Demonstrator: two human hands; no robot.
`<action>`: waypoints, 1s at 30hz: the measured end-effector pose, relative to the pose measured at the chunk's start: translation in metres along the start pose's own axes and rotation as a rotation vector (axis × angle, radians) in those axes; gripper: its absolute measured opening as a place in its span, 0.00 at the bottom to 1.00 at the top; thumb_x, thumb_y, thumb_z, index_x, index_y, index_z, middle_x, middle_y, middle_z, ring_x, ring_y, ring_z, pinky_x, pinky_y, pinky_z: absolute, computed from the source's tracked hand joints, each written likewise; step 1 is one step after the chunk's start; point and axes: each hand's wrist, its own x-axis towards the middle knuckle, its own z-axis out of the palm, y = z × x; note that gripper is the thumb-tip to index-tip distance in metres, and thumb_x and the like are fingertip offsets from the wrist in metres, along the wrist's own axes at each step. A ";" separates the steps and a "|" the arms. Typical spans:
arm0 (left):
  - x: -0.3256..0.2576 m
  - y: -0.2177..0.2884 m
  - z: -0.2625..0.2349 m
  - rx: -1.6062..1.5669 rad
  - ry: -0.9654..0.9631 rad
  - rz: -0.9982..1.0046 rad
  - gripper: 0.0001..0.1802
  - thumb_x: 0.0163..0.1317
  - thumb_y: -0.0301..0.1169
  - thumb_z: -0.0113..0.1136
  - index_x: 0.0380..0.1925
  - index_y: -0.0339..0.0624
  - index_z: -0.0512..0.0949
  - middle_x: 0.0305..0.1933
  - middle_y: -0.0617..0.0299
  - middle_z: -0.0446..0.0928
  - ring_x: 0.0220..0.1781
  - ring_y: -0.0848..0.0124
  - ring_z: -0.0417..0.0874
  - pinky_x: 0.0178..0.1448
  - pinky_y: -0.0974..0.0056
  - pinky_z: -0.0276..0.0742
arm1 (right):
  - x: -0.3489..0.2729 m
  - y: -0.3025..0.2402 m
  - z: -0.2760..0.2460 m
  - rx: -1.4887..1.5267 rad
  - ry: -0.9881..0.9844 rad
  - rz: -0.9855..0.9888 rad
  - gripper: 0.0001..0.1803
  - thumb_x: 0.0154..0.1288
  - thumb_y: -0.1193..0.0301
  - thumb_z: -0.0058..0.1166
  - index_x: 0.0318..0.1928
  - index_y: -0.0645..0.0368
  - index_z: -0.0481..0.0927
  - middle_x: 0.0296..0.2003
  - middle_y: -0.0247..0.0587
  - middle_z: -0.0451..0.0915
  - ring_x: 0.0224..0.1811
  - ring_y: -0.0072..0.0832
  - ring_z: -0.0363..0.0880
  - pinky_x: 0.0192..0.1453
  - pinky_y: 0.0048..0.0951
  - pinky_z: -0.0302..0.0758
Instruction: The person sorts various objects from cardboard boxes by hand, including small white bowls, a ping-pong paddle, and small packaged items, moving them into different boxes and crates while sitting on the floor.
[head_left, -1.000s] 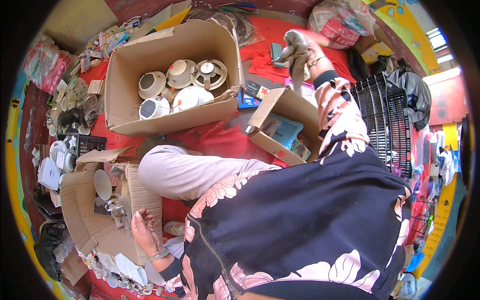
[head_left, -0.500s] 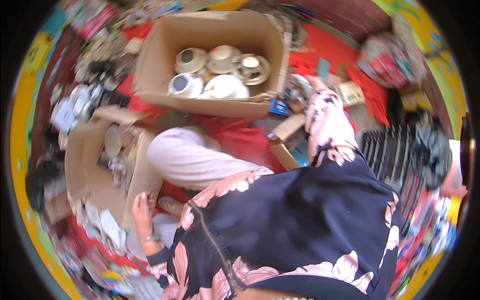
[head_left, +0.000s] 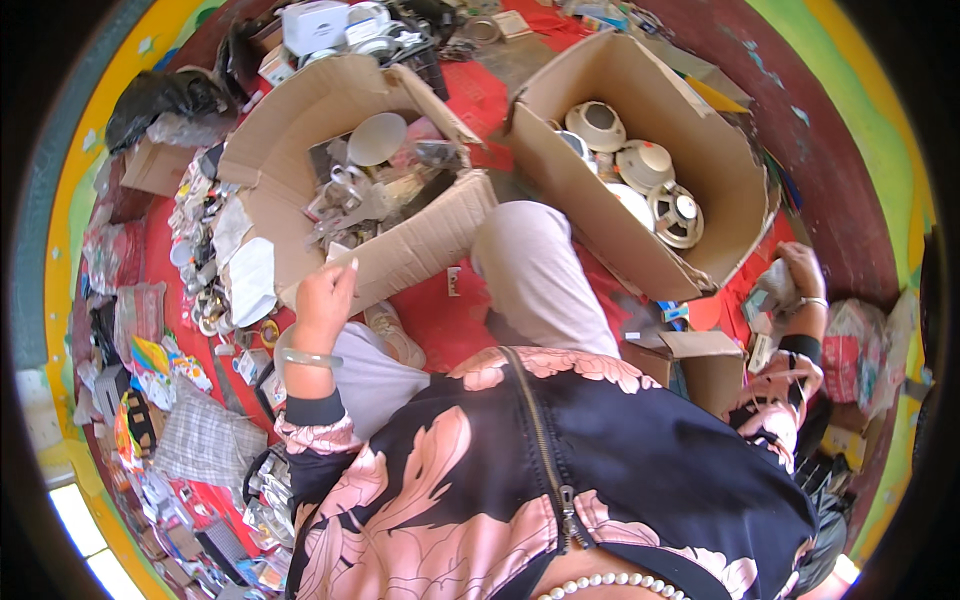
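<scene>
My left hand is closed at the near edge of the left cardboard box, fingers pressed together; what they hold, if anything, is hidden. Inside that box lie a white round dish-like piece, clear plastic and loose metallic-looking parts. Far to the right, my right hand is closed on a crumpled greyish plastic bag. Between and beyond the hands stands a second cardboard box, holding several round white speakers, one of them showing its spoked back.
A smaller open carton sits by my right side. Red cloth covers the floor around my knee. Heaped small goods and a checked cloth lie at the left. A black plastic bag and a white box stand farther off.
My view has swung left, so both boxes now appear farther right. My right hand shows more clearly, out to the side with the plastic bag. My left hand stays by the left box.
</scene>
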 end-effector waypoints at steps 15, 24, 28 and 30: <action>0.120 -0.068 -0.050 -1.358 0.725 -0.273 0.14 0.58 0.28 0.52 0.44 0.35 0.74 0.45 0.57 0.73 0.50 0.69 0.70 0.55 0.66 0.63 | 0.023 -0.403 0.485 -0.187 -0.864 -0.901 0.15 0.54 0.63 0.52 0.39 0.59 0.79 0.34 0.44 0.80 0.36 0.32 0.78 0.43 0.31 0.72; 0.118 -0.113 -0.074 -1.842 0.682 -0.408 0.22 0.56 0.24 0.51 0.51 0.26 0.64 0.53 0.48 0.65 0.56 0.61 0.66 0.58 0.61 0.66 | 0.115 -0.355 0.697 0.430 -0.779 0.484 0.15 0.60 0.63 0.44 0.39 0.58 0.80 0.39 0.45 0.79 0.40 0.38 0.78 0.44 0.33 0.73; 0.118 -0.112 -0.075 -1.853 0.588 -0.416 0.22 0.57 0.24 0.50 0.51 0.26 0.64 0.53 0.48 0.65 0.56 0.61 0.66 0.57 0.61 0.66 | 0.112 -0.357 0.722 0.484 -0.726 0.456 0.15 0.60 0.63 0.45 0.37 0.59 0.80 0.36 0.46 0.79 0.35 0.38 0.78 0.39 0.35 0.73; 0.113 -0.113 -0.078 -1.866 0.570 -0.431 0.21 0.57 0.24 0.50 0.51 0.26 0.64 0.54 0.48 0.65 0.56 0.61 0.66 0.56 0.61 0.67 | 0.103 -0.362 0.724 0.470 -0.734 0.423 0.14 0.60 0.63 0.45 0.36 0.59 0.79 0.34 0.47 0.80 0.33 0.39 0.78 0.37 0.36 0.73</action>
